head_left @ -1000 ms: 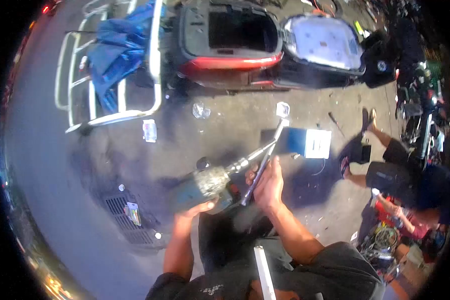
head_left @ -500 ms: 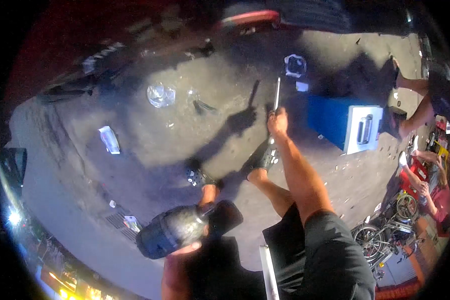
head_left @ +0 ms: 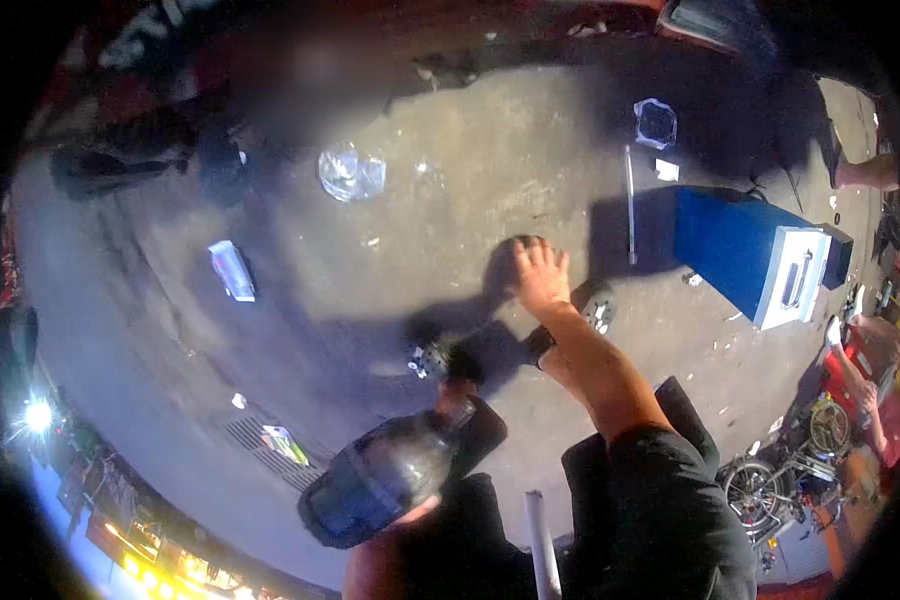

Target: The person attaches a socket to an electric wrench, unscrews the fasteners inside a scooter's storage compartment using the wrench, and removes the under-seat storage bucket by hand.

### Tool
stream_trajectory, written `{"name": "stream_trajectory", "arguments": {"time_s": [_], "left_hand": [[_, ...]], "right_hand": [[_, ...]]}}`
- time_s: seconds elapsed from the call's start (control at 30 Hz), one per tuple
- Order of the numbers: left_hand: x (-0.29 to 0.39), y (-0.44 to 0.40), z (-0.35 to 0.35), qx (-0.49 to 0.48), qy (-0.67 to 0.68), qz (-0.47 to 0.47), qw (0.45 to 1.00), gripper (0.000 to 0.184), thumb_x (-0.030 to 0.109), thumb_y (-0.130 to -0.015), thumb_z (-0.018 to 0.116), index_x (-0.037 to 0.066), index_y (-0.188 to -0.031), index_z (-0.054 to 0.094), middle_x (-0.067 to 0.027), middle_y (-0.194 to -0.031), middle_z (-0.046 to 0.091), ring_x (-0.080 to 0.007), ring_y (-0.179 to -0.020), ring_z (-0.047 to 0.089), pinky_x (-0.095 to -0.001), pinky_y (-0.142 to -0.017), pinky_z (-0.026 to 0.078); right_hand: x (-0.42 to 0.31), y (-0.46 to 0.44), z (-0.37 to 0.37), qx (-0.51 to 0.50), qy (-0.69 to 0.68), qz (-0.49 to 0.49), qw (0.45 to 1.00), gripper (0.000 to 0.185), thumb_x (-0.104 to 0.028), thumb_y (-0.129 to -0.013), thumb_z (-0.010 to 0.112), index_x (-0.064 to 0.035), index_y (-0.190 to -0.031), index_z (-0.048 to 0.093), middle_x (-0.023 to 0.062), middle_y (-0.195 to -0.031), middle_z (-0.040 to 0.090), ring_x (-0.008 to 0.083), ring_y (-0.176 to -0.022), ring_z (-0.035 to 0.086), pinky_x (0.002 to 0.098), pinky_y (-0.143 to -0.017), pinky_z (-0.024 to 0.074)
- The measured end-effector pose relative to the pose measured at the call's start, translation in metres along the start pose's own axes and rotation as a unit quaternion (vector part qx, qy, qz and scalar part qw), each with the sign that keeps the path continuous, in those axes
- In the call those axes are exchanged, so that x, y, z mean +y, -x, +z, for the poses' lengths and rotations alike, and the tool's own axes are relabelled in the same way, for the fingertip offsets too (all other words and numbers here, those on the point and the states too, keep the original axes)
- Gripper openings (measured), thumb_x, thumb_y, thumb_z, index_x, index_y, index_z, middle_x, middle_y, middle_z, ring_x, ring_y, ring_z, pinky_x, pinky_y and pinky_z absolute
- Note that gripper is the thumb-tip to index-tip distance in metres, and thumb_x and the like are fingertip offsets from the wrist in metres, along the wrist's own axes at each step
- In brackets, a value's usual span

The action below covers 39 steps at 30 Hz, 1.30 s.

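At the lower middle, my left hand (head_left: 420, 510) is wrapped round a large dark bottle (head_left: 370, 485), tilted with its neck toward the upper right. Most of that hand is hidden behind the bottle. My right hand (head_left: 543, 277) is stretched out over the concrete floor, fingers extended and nothing in it. A thin pale rod (head_left: 630, 205) lies on the floor to the right of this hand, apart from it. Below my hands are my dark clogs, one (head_left: 598, 308) right beside my right forearm. A pale tube (head_left: 542, 545) points up between my legs.
A blue case with a white end (head_left: 795, 275) stands at the right. Crumpled clear plastic (head_left: 352, 175), a white packet (head_left: 232, 270) and a floor grate (head_left: 255, 445) are on the left. Bicycles (head_left: 755, 490) and a seated person (head_left: 895, 420) are at far right.
My right hand has let go of the rod, which now lies on the floor, and its fingers have opened. My left hand still holds the bottle. The view has shifted.
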<state>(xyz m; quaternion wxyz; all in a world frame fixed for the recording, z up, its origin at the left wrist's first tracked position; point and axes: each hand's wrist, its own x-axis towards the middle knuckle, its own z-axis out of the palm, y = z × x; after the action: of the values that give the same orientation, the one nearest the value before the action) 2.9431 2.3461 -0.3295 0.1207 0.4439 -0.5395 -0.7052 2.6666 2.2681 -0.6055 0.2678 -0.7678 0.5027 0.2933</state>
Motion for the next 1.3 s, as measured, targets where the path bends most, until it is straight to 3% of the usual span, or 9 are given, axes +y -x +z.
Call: {"name": "stream_trajectory", "arguments": {"time_s": [0.07,0.37,0.5,0.6,0.77,0.9,1.07,1.2,1.3], "left_hand": [[-0.017,0.009,-0.012,-0.076,-0.067,0.009,0.995,0.048,0.04,-0.072,0.073,0.004,-0.101,0.06,-0.0054,-0.089,0.059,-0.0235,-0.083,0.059,-0.039,-0.076,0.047],[-0.035,0.026,0.024,0.204,0.197,-0.112,0.952,0.036,0.026,-0.076,0.069,0.003,-0.103,0.061,-0.0061,-0.095,0.062,-0.0208,-0.091,0.059,-0.0356,-0.081,0.046],[-0.027,0.024,0.061,0.313,0.294,-0.122,0.895,0.032,0.019,-0.078,0.068,0.003,-0.104,0.061,-0.0064,-0.098,0.062,-0.0196,-0.094,0.059,-0.0341,-0.083,0.046],[0.0,0.019,0.071,0.343,0.382,-0.144,0.846,0.029,0.015,-0.079,0.067,0.003,-0.105,0.062,-0.0067,-0.1,0.063,-0.0187,-0.096,0.059,-0.033,-0.085,0.046],[0.179,0.064,0.049,0.28,0.592,-0.135,0.743,0.032,0.017,-0.076,0.063,0.002,-0.103,0.056,-0.0047,-0.091,0.059,-0.0174,-0.09,0.056,-0.0312,-0.083,0.044],[0.238,0.154,0.048,0.279,0.397,-0.096,0.869,0.033,0.019,-0.075,0.065,0.002,-0.102,0.058,-0.0054,-0.09,0.06,-0.0179,-0.085,0.056,-0.0309,-0.079,0.044],[0.286,0.228,0.04,0.304,0.384,0.027,0.871,0.041,0.001,-0.074,0.068,0.001,-0.114,0.058,-0.0045,-0.103,0.061,-0.0171,-0.097,0.057,-0.0301,-0.087,0.045],[0.326,0.259,0.04,0.355,0.377,-0.026,0.855,0.042,0.003,-0.07,0.071,0.001,-0.11,0.06,-0.0049,-0.1,0.063,-0.0175,-0.092,0.059,-0.0301,-0.083,0.047],[0.354,0.257,0.039,0.376,0.331,0.029,0.865,0.039,0.005,-0.07,0.071,0.001,-0.108,0.062,-0.0049,-0.099,0.064,-0.0174,-0.09,0.06,-0.0304,-0.082,0.047]], "right_hand": [[0.029,0.012,0.025,-0.007,0.0,0.034,0.999,0.076,-0.039,-0.078,0.072,-0.0105,-0.139,0.035,0.0129,-0.137,0.038,0.0303,-0.13,0.034,0.0485,-0.105,0.0318],[0.04,0.011,0.105,-0.035,-0.013,0.016,0.999,0.029,-0.021,-0.084,0.06,-0.0066,-0.108,0.052,0.0135,-0.103,0.059,0.0316,-0.099,0.059,0.0435,-0.084,0.0484],[0.019,0.039,0.014,-0.051,-0.217,0.126,0.967,0.028,-0.024,-0.09,0.049,-0.0001,-0.104,0.055,0.0239,-0.1,0.064,0.0398,-0.098,0.061,0.0448,-0.082,0.05],[0.038,0.058,-0.004,-0.018,-0.223,-0.004,0.975,0.035,-0.027,-0.087,0.052,-0.001,-0.11,0.052,0.0262,-0.1,0.063,0.0412,-0.099,0.06,0.0453,-0.084,0.0486],[0.02,0.199,-0.198,-0.049,-0.514,0.124,0.847,0.04,-0.024,-0.086,0.049,0.0002,-0.118,0.053,0.0251,-0.108,0.061,0.0373,-0.102,0.059,0.0427,-0.086,0.0466],[0.061,0.309,-0.251,0.059,-0.495,0.152,0.854,0.036,-0.023,-0.085,0.048,-0.0012,-0.112,0.054,0.0143,-0.082,0.061,0.0278,-0.079,0.06,0.0367,-0.074,0.0492],[0.066,0.434,-0.339,0.151,-0.657,0.249,0.695,0.008,-0.019,-0.084,0.05,-0.0113,-0.085,0.052,-0.0017,-0.063,0.045,0.0091,-0.048,0.041,0.0278,-0.04,0.0361],[0.057,0.463,-0.363,0.166,-0.842,0.252,0.447,0.015,-0.027,-0.088,0.056,-0.0143,-0.084,0.051,-0.0018,-0.063,0.045,0.0108,-0.048,0.042,0.0275,-0.04,0.0347],[0.018,0.439,-0.411,0.126,-0.91,0.175,0.354,0.023,-0.034,-0.092,0.057,-0.0145,-0.083,0.049,-0.0015,-0.062,0.044,0.0114,-0.048,0.041,0.0276,-0.041,0.0342]]}}
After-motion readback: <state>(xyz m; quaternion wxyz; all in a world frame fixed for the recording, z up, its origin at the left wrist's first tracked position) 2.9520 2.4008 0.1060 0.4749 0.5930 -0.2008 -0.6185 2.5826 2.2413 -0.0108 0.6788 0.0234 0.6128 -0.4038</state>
